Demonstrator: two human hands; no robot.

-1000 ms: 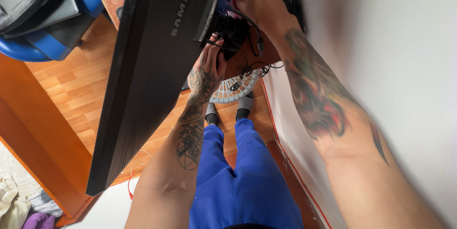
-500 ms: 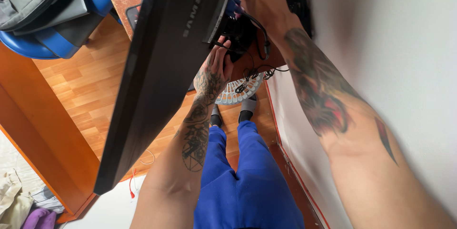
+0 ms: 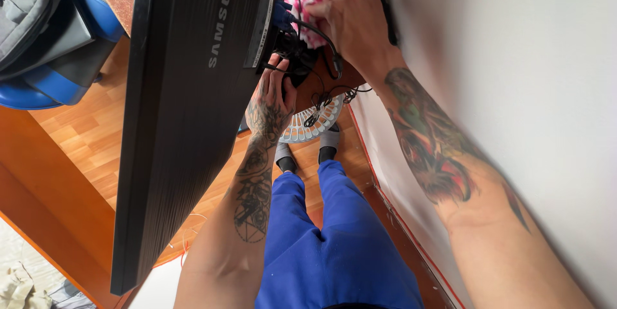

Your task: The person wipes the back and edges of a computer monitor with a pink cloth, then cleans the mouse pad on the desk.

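I look down the back of a black flat monitor (image 3: 186,103) standing on a wooden desk (image 3: 328,71). My left hand (image 3: 270,100) reaches up under it and grips the black stand and cable cluster (image 3: 292,52) behind the screen. My right hand (image 3: 350,17) presses a pink and white cloth (image 3: 307,10) against the desk behind the monitor, close to the wall. A black cable (image 3: 324,36) with a blue plug (image 3: 281,17) runs from the monitor's back past the cloth.
A white wall (image 3: 514,90) rises close on the right. A white fan grille (image 3: 312,123) lies on the wooden floor by my feet. At upper left stands a blue chair (image 3: 48,84) with a grey bag (image 3: 26,7). Tangled cables (image 3: 328,98) hang off the desk edge.
My right hand slid down and toward me behind the monitor, and the pink cloth now shows under its fingers. The left hand keeps its hold under the screen.
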